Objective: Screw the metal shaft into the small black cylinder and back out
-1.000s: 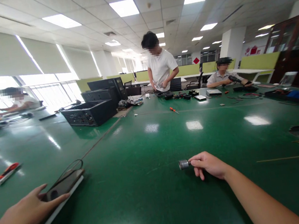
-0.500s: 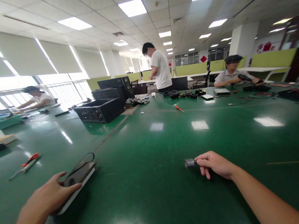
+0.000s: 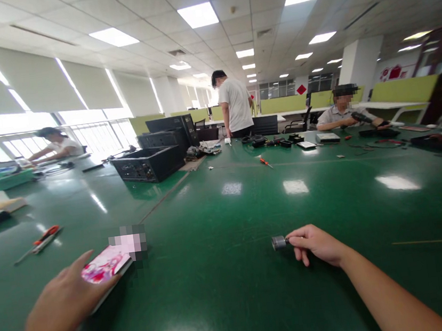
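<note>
My left hand is wrapped around a phone with a pale edge, low over the left part of the green table. Its screen is lit with a pink and white picture, and the far end is blurred out by blocks. Between thumb and fingertips, my right hand pinches a small grey metal cylinder by its narrow end. The cylinder points left, over the table's middle; whether it touches the surface I cannot tell. Beyond the left hand lies an orange-handled screwdriver beside a pale tool.
Black computer cases stand at the far left of the green table. Another orange screwdriver lies farther back. Loose parts and a white box line the far edge. Several people are around; one stands behind the table.
The phone's screen has gone from dark to lit, and the cable loop seen at its far end no longer shows. The standing person has turned and lowered an arm. My right hand barely moved.
</note>
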